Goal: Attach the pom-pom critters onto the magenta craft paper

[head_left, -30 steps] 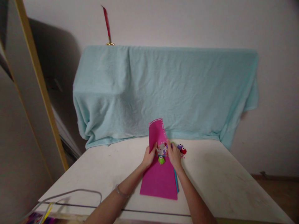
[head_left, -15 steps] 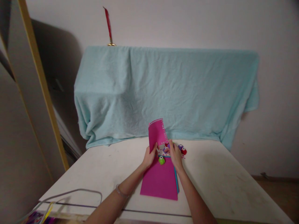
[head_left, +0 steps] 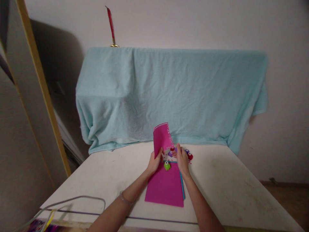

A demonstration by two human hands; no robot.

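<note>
You get dim, soft room light; a broad shadow lies left of the blue blanket (head_left: 169, 96), and straight lines bow near the edges.

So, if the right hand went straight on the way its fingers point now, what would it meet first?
The right hand points away and slightly left, over the small purple and red punches. These lie right at its fingertips, so it would probably meet them first. Beyond them hangs the light blue cloth. Depth is unclear.

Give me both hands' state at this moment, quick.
Left hand: closed on the raised pink sheet, thumb on its front.
Right hand: fingers curled at the small punch by the sheet; whether it actually holds it cannot be told.
</note>
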